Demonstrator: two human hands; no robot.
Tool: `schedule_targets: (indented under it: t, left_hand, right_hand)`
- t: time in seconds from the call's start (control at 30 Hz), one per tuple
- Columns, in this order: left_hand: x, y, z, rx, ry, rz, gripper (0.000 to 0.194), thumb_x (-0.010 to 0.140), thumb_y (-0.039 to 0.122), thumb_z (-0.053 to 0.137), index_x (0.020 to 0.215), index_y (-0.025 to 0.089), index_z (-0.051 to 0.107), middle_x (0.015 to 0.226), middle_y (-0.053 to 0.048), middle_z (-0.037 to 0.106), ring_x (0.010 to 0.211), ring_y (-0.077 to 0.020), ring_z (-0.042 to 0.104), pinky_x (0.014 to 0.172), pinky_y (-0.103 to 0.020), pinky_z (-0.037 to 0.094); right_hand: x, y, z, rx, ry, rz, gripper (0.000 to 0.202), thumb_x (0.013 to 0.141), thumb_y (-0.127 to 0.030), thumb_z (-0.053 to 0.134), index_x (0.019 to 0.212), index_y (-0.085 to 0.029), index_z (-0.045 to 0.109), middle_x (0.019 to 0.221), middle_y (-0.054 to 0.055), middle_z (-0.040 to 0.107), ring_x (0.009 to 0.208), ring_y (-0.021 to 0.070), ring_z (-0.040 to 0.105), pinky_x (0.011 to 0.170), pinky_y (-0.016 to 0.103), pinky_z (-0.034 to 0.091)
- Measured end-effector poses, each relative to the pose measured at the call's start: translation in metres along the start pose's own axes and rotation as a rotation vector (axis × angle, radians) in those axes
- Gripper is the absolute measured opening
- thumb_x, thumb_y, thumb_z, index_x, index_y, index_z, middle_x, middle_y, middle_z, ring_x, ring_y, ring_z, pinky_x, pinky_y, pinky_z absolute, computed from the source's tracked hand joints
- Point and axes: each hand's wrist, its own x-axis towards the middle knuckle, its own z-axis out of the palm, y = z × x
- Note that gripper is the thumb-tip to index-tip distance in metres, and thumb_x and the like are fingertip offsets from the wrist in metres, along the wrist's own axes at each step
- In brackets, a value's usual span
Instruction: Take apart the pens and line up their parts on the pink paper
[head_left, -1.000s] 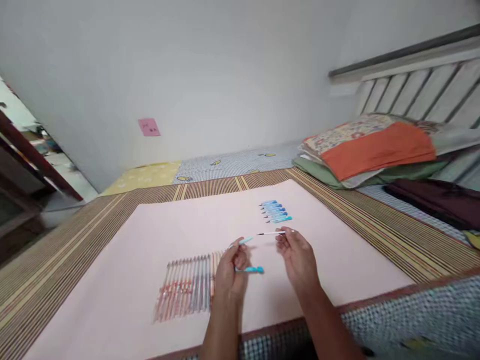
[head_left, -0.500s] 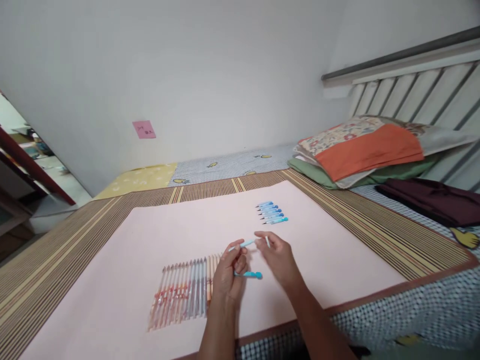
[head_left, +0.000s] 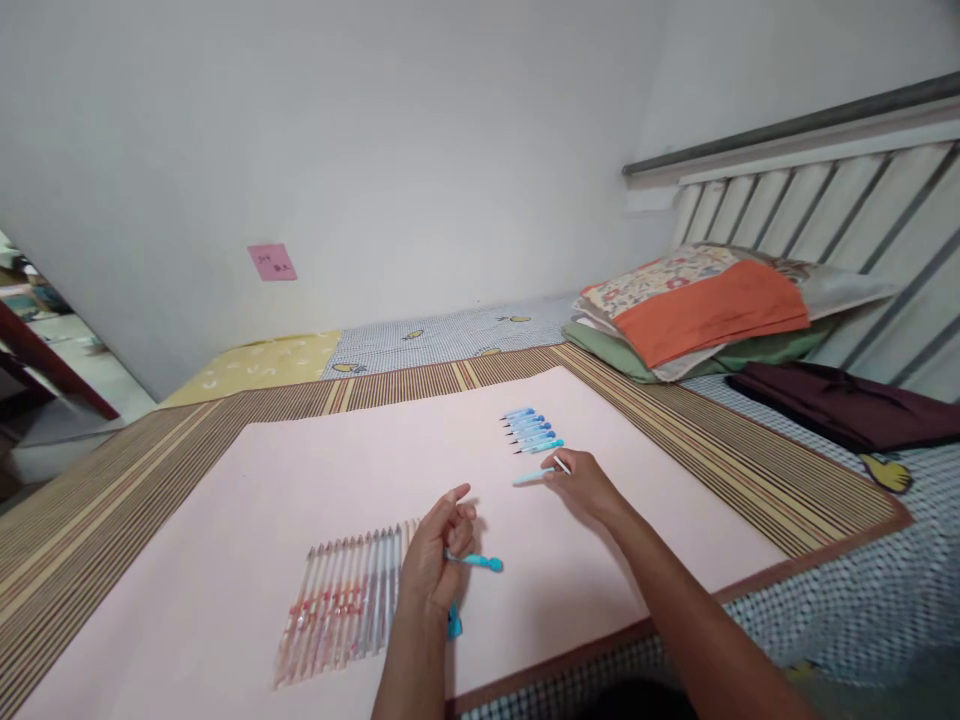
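Note:
My left hand (head_left: pixel 442 535) is curled above the pink sheet (head_left: pixel 360 460), its index finger stretched out. Its lower fingers grip a turquoise pencil (head_left: pixel 480 562), whose rounded end sticks out to the right; the other end is hidden in the palm. My right hand (head_left: pixel 579 482) pinches a slim light blue pencil (head_left: pixel 531 477) just below a row of blue pencils (head_left: pixel 531 430) with dark tips pointing left. A small white piece (head_left: pixel 562 464) shows between its fingers. Beside my left wrist lies a turquoise item (head_left: pixel 454 622), mostly covered.
Several pens (head_left: pixel 337 600) in pale pink, grey and cream lie side by side left of my left hand. Under the sheet is a striped mat (head_left: pixel 180 440). Pillows (head_left: pixel 705 310) and dark folded cloth (head_left: pixel 840 400) lie at the right, by a white slatted headboard (head_left: pixel 795 210).
My right hand has carried the light blue pencil away from my left hand, toward the blue row. My left hand has let go of it and keeps the turquoise pencil. The view has shifted slightly.

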Motion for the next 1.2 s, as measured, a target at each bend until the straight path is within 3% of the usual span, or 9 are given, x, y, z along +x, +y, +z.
schedule_targets:
  t: [0.17, 0.33, 0.67, 1.2]
  left_hand:
    - [0.001, 0.003, -0.001, -0.020, -0.007, 0.016, 0.038, 0.074, 0.036, 0.083, 0.099, 0.010, 0.073, 0.068, 0.001, 0.065, 0.041, 0.0003, 0.024, 0.040, -0.016, 0.018]
    - [0.002, 0.002, 0.000, -0.024, -0.012, 0.010, 0.038, 0.074, 0.035, 0.083, 0.100, 0.009, 0.073, 0.069, 0.001, 0.065, 0.041, 0.0005, 0.025, 0.040, -0.016, 0.020]
    - [0.003, -0.001, 0.000, -0.001, -0.008, 0.007, 0.040, 0.076, 0.036, 0.082, 0.101, 0.008, 0.072, 0.070, 0.001, 0.065, 0.040, 0.0014, 0.027, 0.041, -0.016, 0.019]
    - [0.005, -0.002, -0.001, -0.008, -0.023, 0.000, 0.036, 0.078, 0.035, 0.081, 0.100, 0.008, 0.074, 0.069, 0.000, 0.066, 0.040, 0.0011, 0.027, 0.040, -0.017, 0.019]
  right_hand:
    - [0.031, 0.035, -0.006, -0.094, 0.030, -0.022, 0.021, 0.071, -0.030, 0.056, 0.085, -0.019, 0.068, 0.069, -0.002, 0.060, 0.060, 0.0163, 0.052, 0.057, 0.027, 0.039]
    - [0.040, 0.047, -0.007, -0.248, 0.040, -0.133, 0.013, 0.077, -0.023, 0.059, 0.083, -0.022, 0.071, 0.090, 0.003, 0.063, 0.083, 0.0192, 0.059, 0.076, 0.029, 0.042]
    - [0.050, 0.054, 0.002, -0.476, 0.093, -0.183, 0.017, 0.091, -0.015, 0.053, 0.092, -0.023, 0.068, 0.098, 0.003, 0.056, 0.078, 0.0152, 0.055, 0.067, 0.026, 0.036]
    - [0.054, 0.054, -0.004, -0.579, 0.111, -0.198, 0.010, 0.091, -0.013, 0.056, 0.091, -0.021, 0.062, 0.101, 0.003, 0.059, 0.080, 0.0149, 0.056, 0.065, 0.026, 0.034]
